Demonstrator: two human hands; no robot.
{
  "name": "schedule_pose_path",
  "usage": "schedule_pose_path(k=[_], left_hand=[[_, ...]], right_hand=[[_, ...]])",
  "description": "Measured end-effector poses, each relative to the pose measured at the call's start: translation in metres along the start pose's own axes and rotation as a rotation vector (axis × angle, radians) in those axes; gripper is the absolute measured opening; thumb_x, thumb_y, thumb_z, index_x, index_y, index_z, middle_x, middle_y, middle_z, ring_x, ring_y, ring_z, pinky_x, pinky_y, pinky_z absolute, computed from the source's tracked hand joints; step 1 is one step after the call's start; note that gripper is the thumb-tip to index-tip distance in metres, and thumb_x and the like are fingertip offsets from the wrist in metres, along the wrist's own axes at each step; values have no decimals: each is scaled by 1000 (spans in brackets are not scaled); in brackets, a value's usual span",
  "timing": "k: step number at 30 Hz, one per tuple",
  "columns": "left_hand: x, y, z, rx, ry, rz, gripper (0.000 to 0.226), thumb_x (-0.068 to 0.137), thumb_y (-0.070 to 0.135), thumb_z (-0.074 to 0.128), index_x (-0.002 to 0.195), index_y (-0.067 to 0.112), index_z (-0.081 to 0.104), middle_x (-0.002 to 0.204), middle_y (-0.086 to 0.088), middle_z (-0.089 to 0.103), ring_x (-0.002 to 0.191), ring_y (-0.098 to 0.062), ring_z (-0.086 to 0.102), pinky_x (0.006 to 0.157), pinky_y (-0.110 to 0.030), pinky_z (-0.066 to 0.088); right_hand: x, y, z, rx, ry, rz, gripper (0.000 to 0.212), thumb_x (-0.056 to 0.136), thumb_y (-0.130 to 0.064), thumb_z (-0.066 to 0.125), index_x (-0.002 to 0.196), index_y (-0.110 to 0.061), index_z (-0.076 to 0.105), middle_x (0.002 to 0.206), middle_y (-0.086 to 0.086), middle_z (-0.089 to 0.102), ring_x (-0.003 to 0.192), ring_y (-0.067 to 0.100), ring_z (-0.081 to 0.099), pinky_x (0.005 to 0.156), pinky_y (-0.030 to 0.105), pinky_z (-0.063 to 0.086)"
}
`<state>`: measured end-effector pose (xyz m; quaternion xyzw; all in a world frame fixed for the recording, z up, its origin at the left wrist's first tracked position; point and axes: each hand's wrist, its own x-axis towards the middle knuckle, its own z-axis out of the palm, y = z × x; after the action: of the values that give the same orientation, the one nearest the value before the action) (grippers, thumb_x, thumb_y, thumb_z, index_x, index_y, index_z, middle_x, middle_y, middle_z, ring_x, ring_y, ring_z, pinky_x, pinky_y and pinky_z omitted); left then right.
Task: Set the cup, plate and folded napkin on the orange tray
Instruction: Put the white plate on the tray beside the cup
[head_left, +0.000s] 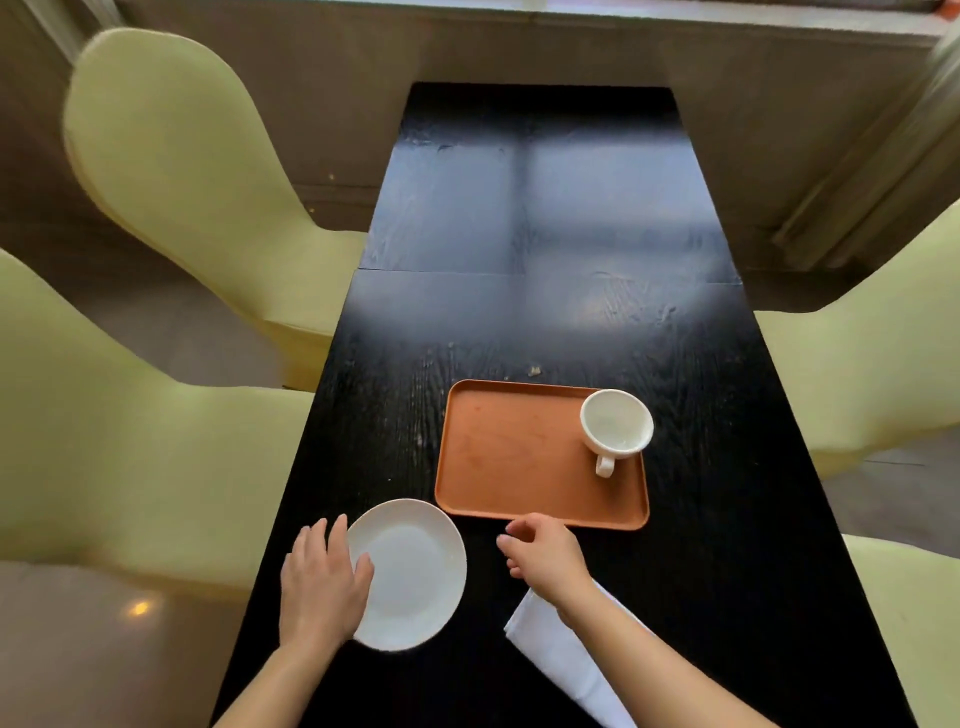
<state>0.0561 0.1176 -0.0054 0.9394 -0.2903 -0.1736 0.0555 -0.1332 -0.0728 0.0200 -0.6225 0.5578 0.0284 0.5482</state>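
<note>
Your long black table runs away from you toward the window, with pale green chairs on both sides. The orange tray lies on the table's near half, its long axis crosswise to the table, slightly skewed. The plate sits flat on the bare table just off the tray's near left corner, apart from it. The folded napkin lies near right, partly under your right forearm, its long axis running diagonally from near the plate side back toward your right elbow. The cup is already on the tray, upright in the far right corner, handle pointing toward you; its bowl looks to overhang the tray's right rim. Your left hand is spread flat with fingers over the plate's left edge, thumb on the rim, not yet visibly lifting it. Your right hand hovers loosely curled and empty just short of the tray's near rim. Risks, as I judge them: a one-sided pinch could let the smooth plate tilt and slip, or its rim could catch the tray's raised lip. Dragging your right arm back may pull the napkin open or off the table, and a nudged tray could unsettle the cup.
</note>
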Motion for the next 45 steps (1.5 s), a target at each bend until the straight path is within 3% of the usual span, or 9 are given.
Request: schedule_pose_path(k=[6,12,16,20,28,32,36,41,45], left_hand=[[-2,-32,10,10,-100,-45,57,102,37,33,156,19,22,163,-9,22,152,-29,13,119,-45,25],[1,-44,16,52,-74,-39,47,103,35,32,149,28,38,160,-2,31,149,-25,23,110,-45,38],[7,-49,21,-39,8,-50,38,100,35,46,135,25,58,146,-5,51,136,-30,40,100,-52,41],[12,-48,32,16,73,-24,40,95,34,59,132,22,61,137,-13,55,129,-35,45,99,-57,41],[35,-3,53,13,27,-115,70,95,60,38,152,22,26,161,-19,19,150,-39,5,114,-70,9],[31,-10,67,18,112,-94,72,94,63,29,154,23,25,161,-17,21,151,-37,8,116,-68,9],[33,-15,73,37,153,-81,75,90,64,23,153,23,27,160,-17,25,150,-37,13,116,-67,10],[34,-13,75,47,170,-80,76,88,64,24,152,23,30,159,-18,27,149,-38,15,116,-67,11],[34,-13,74,43,175,-82,76,87,63,27,151,22,32,158,-18,29,149,-39,17,115,-68,12]], right_hand=[[2,-6,51,-319,-40,-3,37,91,-41,68,118,-15,65,105,5,76,95,25,73,87,39,58],[9,-4,66,-310,-47,-20,4,87,-18,63,85,-17,67,81,6,77,69,24,77,75,43,65],[9,1,59,-178,-27,-39,9,84,-6,60,81,-8,68,78,9,74,64,25,77,71,49,65],[4,5,32,-69,74,-94,13,85,-6,63,77,-11,72,76,9,75,64,25,76,68,51,65],[42,-21,-20,322,252,40,10,97,1,61,91,-1,70,96,17,74,84,30,77,66,40,68],[77,-37,-25,465,323,155,15,97,4,63,84,-3,65,100,16,67,88,32,72,63,38,65],[100,-43,-21,568,356,268,9,98,6,60,105,2,64,110,17,63,99,38,70,72,45,66],[102,-35,-11,602,371,244,23,98,6,59,79,-7,60,111,18,66,96,37,71,56,35,63],[101,-34,-9,594,391,250,21,98,3,61,80,-9,61,110,16,68,86,32,74,54,32,64]])
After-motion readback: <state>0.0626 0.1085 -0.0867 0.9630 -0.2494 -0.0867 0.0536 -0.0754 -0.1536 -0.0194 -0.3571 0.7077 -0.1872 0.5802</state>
